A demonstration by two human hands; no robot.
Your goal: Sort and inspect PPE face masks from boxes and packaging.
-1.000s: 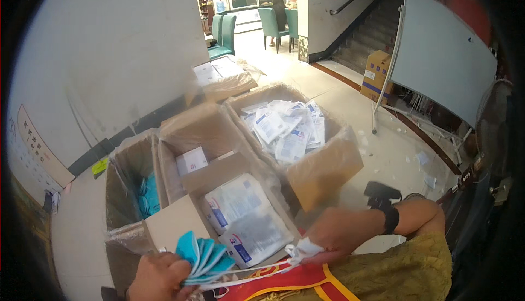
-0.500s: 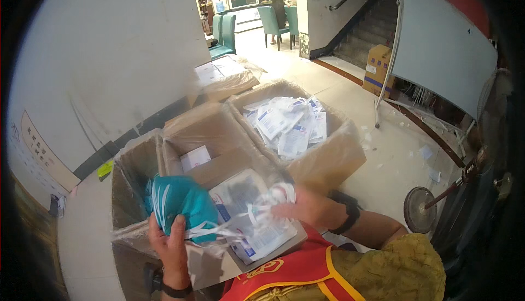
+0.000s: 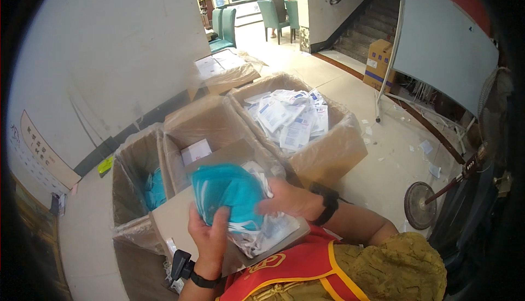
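Observation:
Teal face masks (image 3: pixel 225 191) with white straps are held up in front of me, apparently several together. My left hand (image 3: pixel 209 236) grips their lower left edge, thumb in front. At their right edge, my right hand (image 3: pixel 294 198) has its fingers closed on the masks, slightly blurred. Beneath them sits a shallow open carton (image 3: pixel 178 217) against my body; a white packet (image 3: pixel 287 230) shows in it, mostly covered by masks and hands. More teal masks (image 3: pixel 156 187) lie in the plastic-lined box (image 3: pixel 131 164) at the left.
A plastic-lined carton (image 3: pixel 328 161) heaped with white printed packets (image 3: pixel 295 119) stands at the right. The middle carton (image 3: pixel 191 116) holds a small white box (image 3: pixel 197 151). Farther off are a whiteboard (image 3: pixel 443 44), stairs (image 3: pixel 363 35) and a round-based stand (image 3: pixel 420 205). Paper scraps (image 3: pixel 426 146) litter the floor.
Both hands have brought the masks rightward, from beside the left box to over the shallow carton. My right hand has moved from the stretched white straps onto the masks' edge.

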